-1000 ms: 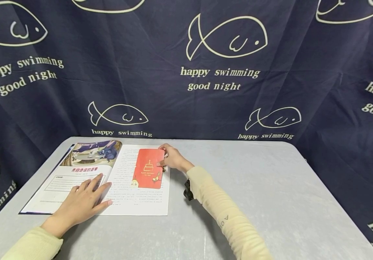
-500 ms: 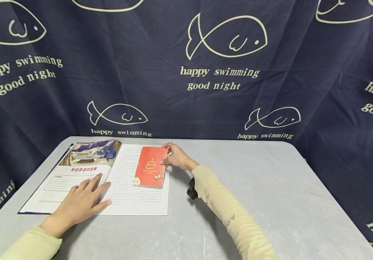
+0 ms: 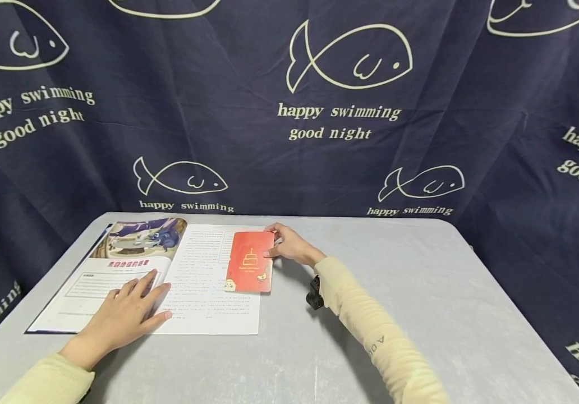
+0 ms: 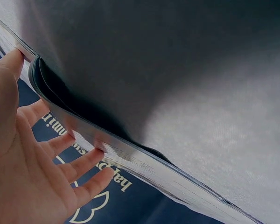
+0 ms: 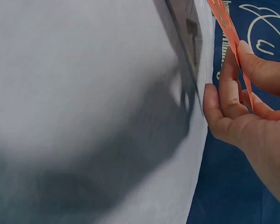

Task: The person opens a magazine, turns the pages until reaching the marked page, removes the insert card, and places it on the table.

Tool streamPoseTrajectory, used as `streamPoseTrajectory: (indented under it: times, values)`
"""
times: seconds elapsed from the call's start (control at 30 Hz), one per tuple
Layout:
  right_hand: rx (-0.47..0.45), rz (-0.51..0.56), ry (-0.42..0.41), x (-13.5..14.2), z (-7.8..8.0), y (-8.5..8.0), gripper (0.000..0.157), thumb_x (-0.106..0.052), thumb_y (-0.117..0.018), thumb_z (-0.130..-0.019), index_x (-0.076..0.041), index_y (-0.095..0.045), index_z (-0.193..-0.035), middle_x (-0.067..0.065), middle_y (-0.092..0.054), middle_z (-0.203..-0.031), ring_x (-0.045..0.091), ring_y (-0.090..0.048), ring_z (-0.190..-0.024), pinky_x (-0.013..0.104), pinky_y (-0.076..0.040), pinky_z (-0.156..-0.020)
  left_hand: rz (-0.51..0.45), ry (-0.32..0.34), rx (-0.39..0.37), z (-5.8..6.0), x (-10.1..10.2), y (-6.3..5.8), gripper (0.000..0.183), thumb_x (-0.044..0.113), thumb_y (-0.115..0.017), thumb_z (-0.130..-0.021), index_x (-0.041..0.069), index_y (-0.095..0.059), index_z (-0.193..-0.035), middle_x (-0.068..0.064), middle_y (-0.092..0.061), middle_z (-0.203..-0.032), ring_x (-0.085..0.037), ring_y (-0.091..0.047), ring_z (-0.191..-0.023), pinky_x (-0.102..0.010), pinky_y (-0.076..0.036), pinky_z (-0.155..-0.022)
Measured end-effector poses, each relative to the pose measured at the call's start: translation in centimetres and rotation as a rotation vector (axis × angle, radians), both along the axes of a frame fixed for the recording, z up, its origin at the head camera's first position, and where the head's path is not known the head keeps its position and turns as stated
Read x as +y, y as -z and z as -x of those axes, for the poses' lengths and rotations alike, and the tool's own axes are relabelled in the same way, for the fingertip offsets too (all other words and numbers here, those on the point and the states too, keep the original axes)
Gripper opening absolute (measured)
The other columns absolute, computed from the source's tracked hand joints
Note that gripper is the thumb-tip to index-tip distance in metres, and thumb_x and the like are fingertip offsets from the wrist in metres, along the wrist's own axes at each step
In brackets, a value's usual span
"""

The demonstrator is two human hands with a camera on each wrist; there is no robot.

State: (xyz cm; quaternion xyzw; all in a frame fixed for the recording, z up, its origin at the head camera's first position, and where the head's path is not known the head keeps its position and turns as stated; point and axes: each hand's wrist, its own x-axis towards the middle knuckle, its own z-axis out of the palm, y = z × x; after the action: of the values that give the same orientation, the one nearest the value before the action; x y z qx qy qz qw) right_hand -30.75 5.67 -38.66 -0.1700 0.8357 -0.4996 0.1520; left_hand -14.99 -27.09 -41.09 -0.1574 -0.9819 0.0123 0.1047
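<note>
A red birthday card (image 3: 249,269) with a gold cake print overlaps the right edge of an open picture book (image 3: 208,314) in the head view. My right hand (image 3: 292,247) pinches the card's upper right edge between thumb and fingers; the right wrist view shows the card (image 5: 231,39) edge-on, raised off the table. My left hand (image 3: 123,314) lies across the book's middle with fingers spread and straight. In the left wrist view its fingertips touch the open pages (image 4: 130,156) near the spine.
The grey table (image 3: 370,314) carries the book on its left side. A dark blue curtain (image 3: 249,140) printed with white fish and lettering hangs behind and at both sides. A small black device (image 3: 315,294) is strapped at the right wrist.
My right hand has carried the card rightward, from over the right page to partly past the book's right edge. My left hand has stayed in place on the book.
</note>
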Motion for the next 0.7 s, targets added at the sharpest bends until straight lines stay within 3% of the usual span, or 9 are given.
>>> streamPoseTrajectory:
  times: [0.4,0.47,0.7]
  values:
    - [-0.053,0.026,-0.038,2.9,-0.2,0.3,0.056,0.008,-0.068,-0.072,0.0,-0.048,-0.123,0.016,-0.053,-0.098,0.019,-0.052,-0.083,0.024,-0.047,-0.07,0.0,0.005,-0.001,0.1,-0.1,0.0,0.06,0.055,-0.057,-0.08,0.015,-0.055,-0.124,-0.02,-0.042,-0.135,-0.044,-0.049,-0.108,-0.059,-0.04,-0.076]
    - [-0.062,0.024,-0.049,3.3,-0.7,-0.4,0.056,0.008,-0.068,-0.072,0.002,-0.046,-0.123,0.02,-0.052,-0.101,0.02,-0.052,-0.084,0.024,-0.046,-0.07,-0.004,0.004,-0.007,0.1,-0.1,0.0,0.06,0.056,-0.057,-0.08,0.016,-0.054,-0.124,-0.019,-0.042,-0.135,-0.044,-0.049,-0.108,-0.06,-0.04,-0.076]
    - [-0.035,-0.021,-0.047,5.3,-0.4,0.5,0.052,0.005,-0.069,-0.073,-0.003,-0.049,-0.12,0.013,-0.054,-0.099,0.019,-0.053,-0.086,0.026,-0.043,-0.075,-0.01,0.003,-0.015,0.1,-0.1,0.1,0.061,0.057,-0.056,-0.08,0.016,-0.054,-0.124,-0.019,-0.041,-0.136,-0.045,-0.048,-0.109,-0.061,-0.039,-0.076]
